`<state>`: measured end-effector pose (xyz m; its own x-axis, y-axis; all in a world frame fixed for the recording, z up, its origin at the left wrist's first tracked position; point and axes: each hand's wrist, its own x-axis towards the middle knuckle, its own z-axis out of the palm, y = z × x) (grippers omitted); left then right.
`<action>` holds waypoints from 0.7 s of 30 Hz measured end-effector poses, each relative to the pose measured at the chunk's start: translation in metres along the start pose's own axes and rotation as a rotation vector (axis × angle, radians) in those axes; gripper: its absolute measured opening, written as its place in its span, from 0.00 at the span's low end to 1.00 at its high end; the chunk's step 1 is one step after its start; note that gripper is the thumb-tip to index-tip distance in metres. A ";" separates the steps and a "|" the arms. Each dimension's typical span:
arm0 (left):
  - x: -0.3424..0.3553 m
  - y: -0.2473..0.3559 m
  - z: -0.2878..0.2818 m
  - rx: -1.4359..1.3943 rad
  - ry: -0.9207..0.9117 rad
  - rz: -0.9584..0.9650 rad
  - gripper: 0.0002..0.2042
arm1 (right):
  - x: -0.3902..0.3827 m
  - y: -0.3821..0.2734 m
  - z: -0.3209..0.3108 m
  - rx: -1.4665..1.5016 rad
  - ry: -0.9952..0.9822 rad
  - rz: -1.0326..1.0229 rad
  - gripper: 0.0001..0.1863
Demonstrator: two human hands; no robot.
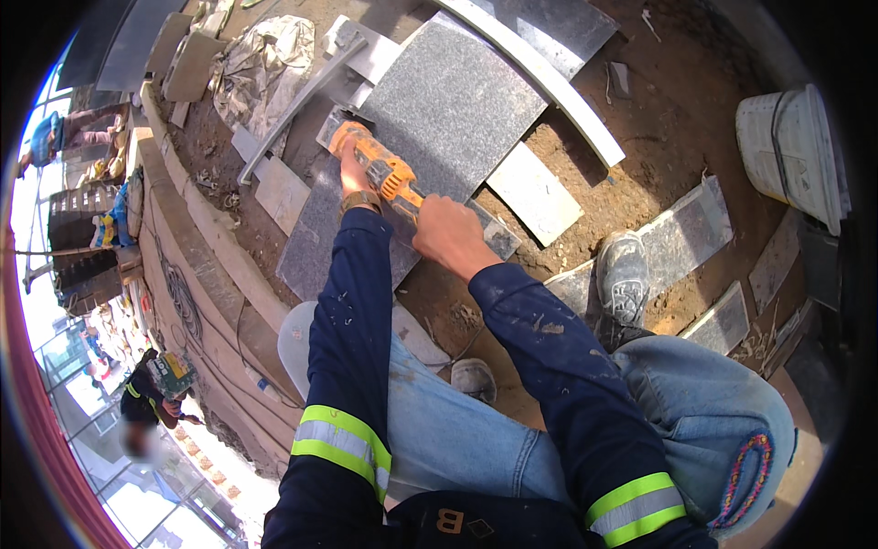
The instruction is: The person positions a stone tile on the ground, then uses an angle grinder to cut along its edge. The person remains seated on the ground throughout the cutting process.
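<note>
An orange angle grinder (395,176) is held at the left edge of a speckled grey stone slab (462,96). My left hand (351,176) is closed around its front end, close to the dark guard. Farther back, my right hand (450,236) wraps round the grinder's rear part. The disc is mostly hidden, so I cannot tell whether it touches the stone. Beneath the tool lies a second grey slab (315,240). A long thin metal bar (297,110) rests to the left of the grinder.
A long pale strip (549,73) crosses the far side of the slab. At right stands a white bucket (788,156). My shoe (624,274) rests by stone offcuts (690,224) on soil. Crumpled sheeting (267,69) and coiled cable (180,295) lie left; another person (155,393) is lower left.
</note>
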<state>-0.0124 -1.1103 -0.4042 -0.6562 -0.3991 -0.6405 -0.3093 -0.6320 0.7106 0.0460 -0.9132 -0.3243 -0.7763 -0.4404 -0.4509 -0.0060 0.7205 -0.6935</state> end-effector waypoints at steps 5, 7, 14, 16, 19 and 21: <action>0.001 0.000 0.001 0.004 -0.006 -0.003 0.31 | 0.002 0.000 0.000 0.001 0.004 0.008 0.15; 0.009 0.001 -0.006 0.008 -0.017 0.015 0.32 | 0.003 -0.003 0.000 -0.006 -0.001 -0.001 0.15; 0.015 0.000 -0.007 0.001 -0.002 0.000 0.28 | 0.004 -0.003 -0.002 0.002 -0.009 -0.003 0.14; 0.013 0.001 -0.005 -0.003 0.013 0.000 0.26 | 0.005 -0.004 -0.002 0.006 -0.021 0.007 0.14; 0.012 0.003 -0.004 0.006 0.012 0.011 0.26 | 0.007 -0.004 -0.001 0.007 -0.018 0.013 0.14; 0.012 0.003 -0.004 0.008 0.011 0.017 0.26 | 0.008 -0.004 0.000 0.010 -0.014 0.017 0.14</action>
<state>-0.0189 -1.1193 -0.4109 -0.6541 -0.4169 -0.6311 -0.3038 -0.6193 0.7240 0.0399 -0.9196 -0.3253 -0.7675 -0.4357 -0.4702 0.0136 0.7222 -0.6915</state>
